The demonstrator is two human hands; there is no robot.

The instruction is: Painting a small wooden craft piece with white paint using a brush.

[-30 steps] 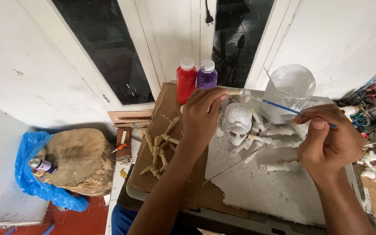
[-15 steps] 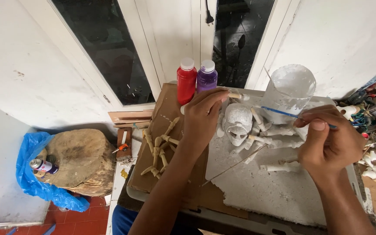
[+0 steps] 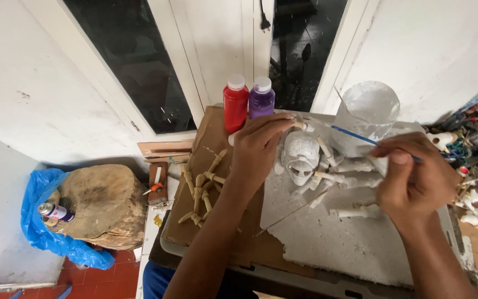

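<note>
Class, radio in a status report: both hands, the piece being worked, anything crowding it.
Left hand steadying white skull figure. Right hand gripping blue-handled brush. Loose white limb pieces and paint-caked cup crowd the figure.

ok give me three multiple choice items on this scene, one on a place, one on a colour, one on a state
1. Where do the two paint bottles stand?
A. behind the left hand, near the window
B. on the wood stump
C. on the floor tiles

2. What colour are they?
A. green and yellow
B. red and purple
C. both white

3. What is the right hand doing?
A. lying flat and empty
B. holding a spray can
C. pinching a thin blue brush

Key: 1 A, they stand just past the left hand. 2 B, both colours show plainly. 3 C, the fingers close on the brush handle.
</note>
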